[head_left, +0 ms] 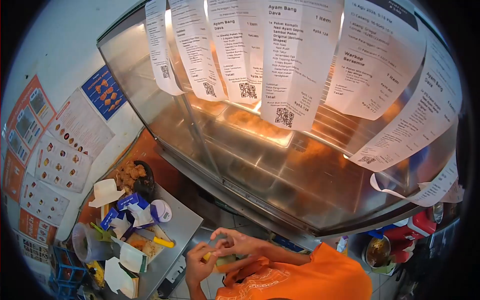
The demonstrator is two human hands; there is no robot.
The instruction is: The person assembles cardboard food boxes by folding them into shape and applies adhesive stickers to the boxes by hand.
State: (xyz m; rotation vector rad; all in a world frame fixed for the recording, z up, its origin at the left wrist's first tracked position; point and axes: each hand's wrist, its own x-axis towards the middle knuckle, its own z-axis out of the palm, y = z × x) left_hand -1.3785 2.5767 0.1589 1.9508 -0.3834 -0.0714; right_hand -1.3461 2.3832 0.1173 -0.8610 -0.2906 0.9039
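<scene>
In the head view my left hand (198,264) is closed, its fingers pinched near a small yellow bit. My right hand (237,243) curls over from the other side, its fingertips close to the left ones. Between the hands shows a pale yellow-green thing (226,261), partly covered by fingers; its kind is unclear. Both hands are in front of the orange shirt (305,277), beside the metal counter (182,212). On that counter, a yellow-handled knife (163,242) lies near open blue-and-white boxes (134,204) and a round white-lidded tub (161,210).
A lit glass food warmer (260,165) fills the centre, with several printed receipts (295,65) hanging over it. Fried chicken (130,175) in a black bowl, white cartons (121,280) and a clear plastic container (87,242) crowd the left. At right stands a pan (377,251).
</scene>
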